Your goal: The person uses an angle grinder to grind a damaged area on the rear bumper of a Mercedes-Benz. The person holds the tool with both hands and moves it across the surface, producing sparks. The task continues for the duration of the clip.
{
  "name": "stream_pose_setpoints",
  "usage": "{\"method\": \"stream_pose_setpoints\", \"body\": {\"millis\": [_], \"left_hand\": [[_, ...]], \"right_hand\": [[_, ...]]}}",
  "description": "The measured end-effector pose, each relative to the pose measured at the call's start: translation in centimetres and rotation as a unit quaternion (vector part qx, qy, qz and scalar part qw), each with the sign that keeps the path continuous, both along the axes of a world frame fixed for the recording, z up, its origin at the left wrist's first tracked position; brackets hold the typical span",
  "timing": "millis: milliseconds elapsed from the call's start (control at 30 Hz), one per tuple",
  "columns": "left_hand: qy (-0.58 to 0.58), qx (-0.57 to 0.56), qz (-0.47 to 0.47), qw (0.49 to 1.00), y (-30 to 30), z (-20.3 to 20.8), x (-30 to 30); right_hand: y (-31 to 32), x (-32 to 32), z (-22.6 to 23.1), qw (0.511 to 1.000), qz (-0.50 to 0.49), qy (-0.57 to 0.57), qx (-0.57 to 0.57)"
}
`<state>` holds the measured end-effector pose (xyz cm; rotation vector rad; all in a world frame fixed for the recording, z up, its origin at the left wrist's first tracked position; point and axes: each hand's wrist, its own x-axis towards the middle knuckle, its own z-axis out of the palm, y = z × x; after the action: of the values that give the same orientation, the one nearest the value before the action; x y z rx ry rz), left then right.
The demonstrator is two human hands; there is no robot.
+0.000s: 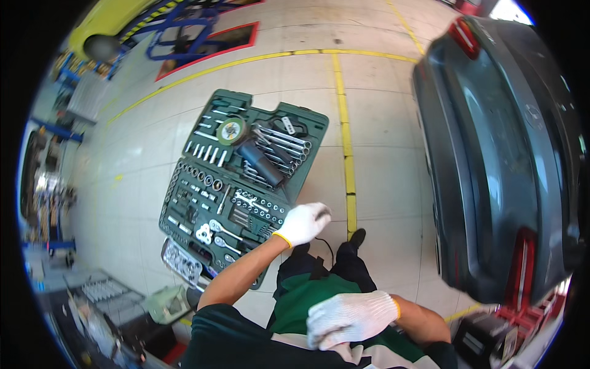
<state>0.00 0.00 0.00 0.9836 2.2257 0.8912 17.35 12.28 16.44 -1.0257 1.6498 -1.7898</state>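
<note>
My left hand, in a white knit glove with a yellow cuff, hovers by the right edge of an open dark green tool case. Its fingers are curled; what they hold, if anything, is hidden. My right hand, gloved alike, is bent in front of my green apron, with its fingers curled together and their inner side unseen. Across the case lies what looks like an angle grinder with a round disc. Beside it are combination wrenches. Sockets and ratchets fill the nearer half.
A dark grey car stands along the right. Yellow floor lines cross the tiles ahead. At the far left are a blue lift and a red-edged floor opening. A thin black cord curves near my shoes.
</note>
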Motion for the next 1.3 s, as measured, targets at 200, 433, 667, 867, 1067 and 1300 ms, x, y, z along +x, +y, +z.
{"method": "stream_pose_setpoints", "body": {"millis": [200,433,667,867,1067,1300], "left_hand": [[0.125,0.056,0.493,0.859,0.3,1.6,-5.4],[0.039,-0.149,0.587,0.795,-1.0,-3.7,-12.9],[-0.065,-0.114,0.658,0.741,0.8,-6.6,-15.2],[-0.126,0.151,0.618,0.761,-3.3,-5.7,-11.8],[-0.406,0.332,0.364,0.770,1.6,0.5,-5.6],[-0.393,0.213,0.146,0.882,11.7,1.4,0.7]], "right_hand": [[-0.2,-1.3,3.4,0.988,-0.034,0.040,-0.146],[11.2,0.1,2.2,0.982,0.117,0.015,-0.148],[4.7,-3.0,3.6,0.980,-0.100,0.163,-0.048],[4.9,-6.4,2.8,0.979,0.035,0.134,-0.149],[11.5,-10.1,-3.0,0.873,-0.420,-0.113,0.219],[12.5,-10.9,-12.4,0.685,-0.653,-0.314,-0.071]]}}
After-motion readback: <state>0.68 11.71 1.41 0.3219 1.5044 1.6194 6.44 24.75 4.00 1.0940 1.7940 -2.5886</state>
